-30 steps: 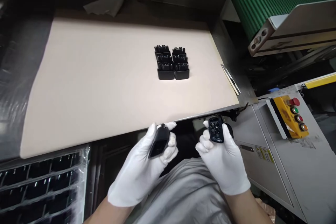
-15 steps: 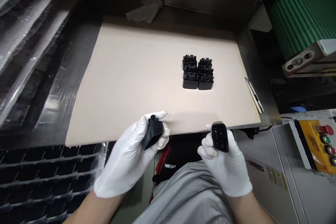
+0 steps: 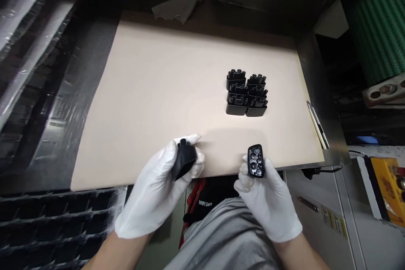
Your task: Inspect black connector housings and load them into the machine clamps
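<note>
White gloves cover both hands. My left hand is closed around a black plastic part with short pegs on its top, held just above the front edge of the beige sheet. To the right, my right hand pinches a second black plastic part between thumb and fingers, its face with round tubes turned up toward me. Farther back on the sheet stands a tight cluster of black plastic parts of like shape, two columns side by side, pegs upward. Neither hand touches the cluster.
The beige sheet covers the metal bench. Pens lie at its right edge, and a crumpled cloth at the back. A black compartment tray sits at the lower left. A yellow control box and green ribbed roll stand right.
My right hand has turned its part, so the tubed face shows more clearly. The left hand keeps its grip almost unchanged. The view has shifted slightly, and the cluster appears lower and farther right.
</note>
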The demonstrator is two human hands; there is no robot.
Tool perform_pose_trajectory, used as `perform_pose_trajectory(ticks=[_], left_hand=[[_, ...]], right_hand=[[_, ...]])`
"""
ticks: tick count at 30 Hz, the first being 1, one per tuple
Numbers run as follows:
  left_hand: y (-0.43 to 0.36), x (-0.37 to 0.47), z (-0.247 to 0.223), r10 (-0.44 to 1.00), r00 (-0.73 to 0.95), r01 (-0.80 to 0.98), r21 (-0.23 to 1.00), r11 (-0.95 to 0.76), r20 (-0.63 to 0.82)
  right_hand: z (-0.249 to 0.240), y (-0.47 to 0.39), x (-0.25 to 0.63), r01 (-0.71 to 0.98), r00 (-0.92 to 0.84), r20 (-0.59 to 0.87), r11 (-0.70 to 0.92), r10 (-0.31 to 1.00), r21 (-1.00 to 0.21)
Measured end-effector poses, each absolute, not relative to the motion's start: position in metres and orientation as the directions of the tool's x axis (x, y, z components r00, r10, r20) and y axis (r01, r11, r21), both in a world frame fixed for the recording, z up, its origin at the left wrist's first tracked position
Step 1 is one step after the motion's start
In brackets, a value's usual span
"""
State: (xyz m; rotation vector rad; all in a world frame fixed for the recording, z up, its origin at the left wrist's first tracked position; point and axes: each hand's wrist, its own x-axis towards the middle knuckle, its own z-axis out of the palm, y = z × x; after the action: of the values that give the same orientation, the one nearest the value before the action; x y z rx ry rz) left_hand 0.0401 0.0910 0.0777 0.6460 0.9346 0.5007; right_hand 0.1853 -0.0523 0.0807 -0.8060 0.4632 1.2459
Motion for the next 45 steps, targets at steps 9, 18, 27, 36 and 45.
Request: perform_pose_trajectory(ticks=[9,18,27,36,45], left_hand=[[0.145,0.047,0.074,0.91,0.413,0.218,0.973,-0.077,-0.021],[0.172,0.028,0.055,0.721,0.681,0.318,0.835,-0.449,0.128],[0.21,0.003,0.071,0.669,0.738,0.391,0.757,-0.524,0.082],[0.197,-0.011,0.083,0.819,0.551,0.407,0.806,-0.43,0.159],[0.122,0.151,0.093,0.543,0.81,0.493,0.244,-0.835,0.22]], right_hand=[[0.089,-0.014,0.218,-0.044,0.61,-0.308,-0.358,0.73,-0.933],[0.086,0.029,0.225,0.608,0.311,-0.094,-0.274,0.946,-0.745],[0.102,0.076,0.207,0.755,0.02,-0.028,-0.033,0.999,-0.655],[0.087,0.038,0.226,0.827,0.144,0.213,0.001,0.966,-0.563],[0.092,0.018,0.3,0.943,0.314,0.26,-0.331,0.913,0.024]])
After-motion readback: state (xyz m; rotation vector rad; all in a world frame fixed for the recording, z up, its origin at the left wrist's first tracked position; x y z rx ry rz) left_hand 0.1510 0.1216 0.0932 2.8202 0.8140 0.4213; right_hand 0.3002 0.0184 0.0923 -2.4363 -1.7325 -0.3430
